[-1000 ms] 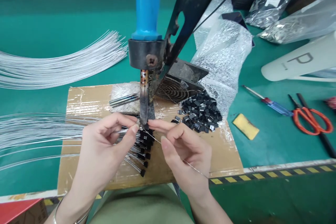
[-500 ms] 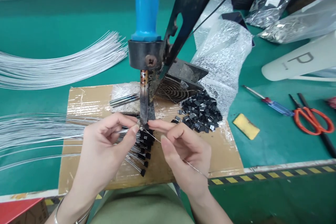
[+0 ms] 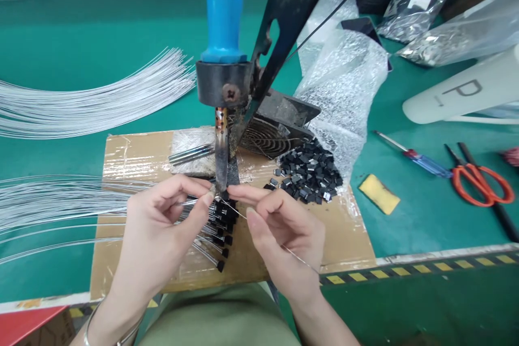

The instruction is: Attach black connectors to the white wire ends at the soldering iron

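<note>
A blue-handled soldering iron (image 3: 222,27) is clamped upright, its tip pointing down between my hands. My left hand (image 3: 166,221) is closed, thumb and forefinger pinching the end of a white wire just left of the tip. Fingers hide most of the small joint there. My right hand (image 3: 286,232) is curled around a thin strand of solder wire (image 3: 235,208), which runs up to the tip. Its forefinger reaches out to a black connector right beside the tip. Below lie several finished-looking white wires with black connectors (image 3: 221,238) on their ends.
A cardboard sheet (image 3: 133,159) covers the work area. Loose black connectors (image 3: 310,173) are heaped on the right, before a small fan (image 3: 271,130) and bubble wrap (image 3: 344,81). Further right lie a yellow sponge (image 3: 380,193), screwdriver (image 3: 421,161) and scissors (image 3: 482,184). White wires (image 3: 121,97) lie left.
Both hands keep the same hold at the soldering iron's tip. The whole view has shifted very slightly; nothing else visibly differs.
</note>
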{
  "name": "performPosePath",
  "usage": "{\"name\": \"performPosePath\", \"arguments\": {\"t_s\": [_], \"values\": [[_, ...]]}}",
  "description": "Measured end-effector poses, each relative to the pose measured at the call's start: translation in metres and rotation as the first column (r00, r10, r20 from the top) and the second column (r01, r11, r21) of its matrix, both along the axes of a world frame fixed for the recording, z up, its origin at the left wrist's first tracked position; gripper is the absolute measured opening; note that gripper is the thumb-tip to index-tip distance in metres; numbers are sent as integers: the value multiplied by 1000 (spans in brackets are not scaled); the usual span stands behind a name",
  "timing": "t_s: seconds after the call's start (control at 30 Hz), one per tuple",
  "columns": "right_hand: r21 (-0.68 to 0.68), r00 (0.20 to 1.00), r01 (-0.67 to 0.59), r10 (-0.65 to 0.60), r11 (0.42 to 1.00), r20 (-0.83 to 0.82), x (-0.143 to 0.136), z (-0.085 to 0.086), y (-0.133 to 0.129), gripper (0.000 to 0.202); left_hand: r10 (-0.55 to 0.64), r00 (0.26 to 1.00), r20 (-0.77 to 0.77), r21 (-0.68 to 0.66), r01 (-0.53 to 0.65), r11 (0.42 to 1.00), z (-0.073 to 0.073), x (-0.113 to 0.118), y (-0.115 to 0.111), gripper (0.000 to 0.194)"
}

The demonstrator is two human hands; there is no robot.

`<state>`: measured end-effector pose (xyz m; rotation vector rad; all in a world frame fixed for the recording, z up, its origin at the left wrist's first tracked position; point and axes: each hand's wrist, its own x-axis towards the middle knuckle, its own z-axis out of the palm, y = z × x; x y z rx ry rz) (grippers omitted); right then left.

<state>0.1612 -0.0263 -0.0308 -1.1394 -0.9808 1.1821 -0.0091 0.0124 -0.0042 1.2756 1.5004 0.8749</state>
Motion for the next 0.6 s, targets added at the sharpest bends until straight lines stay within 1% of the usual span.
{"name": "performPosePath", "arguments": {"t_s": [0.23,0.6], "values": [[8,1000,8,-8,1000,15,0,-1,1,24,-12,1000,-2,-4,12,1000,-1,1,0,6],[-12,1000,2,-2,1000,4,-1,-2,-1,23,7,1000,-1,10,-7,1000,0,1,-2,7]]}}
